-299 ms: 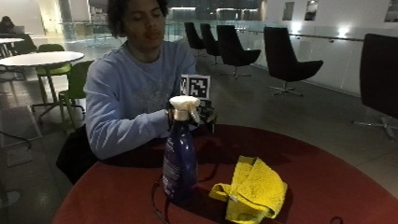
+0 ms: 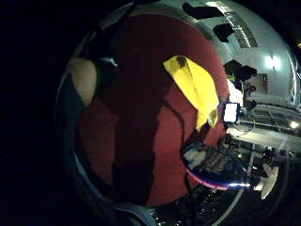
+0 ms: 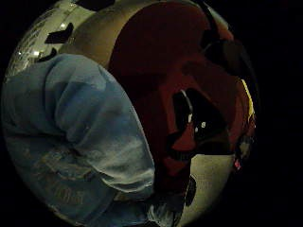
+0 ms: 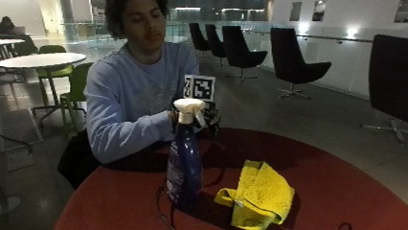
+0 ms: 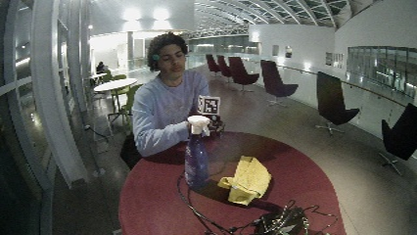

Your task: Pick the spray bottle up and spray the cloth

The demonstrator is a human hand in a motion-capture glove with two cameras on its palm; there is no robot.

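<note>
So the spray bottle (image 4: 184, 163) is standing upright on the round red table (image 4: 357, 191), blue body with a white trigger head on top. The gloved right hand (image 4: 207, 120) is up at head height just behind that trigger head, and honestly I can't tell if the fingers are curled around anything or just hanging there, the bottle blocks most of it. The yellow cloth (image 4: 258, 194) lies crumpled on the table just beside the bottle. The person's light blue sleeve (image 4: 127, 127) leans on the table's far edge. Black chairs (image 4: 290, 60) line the wall behind.
</note>
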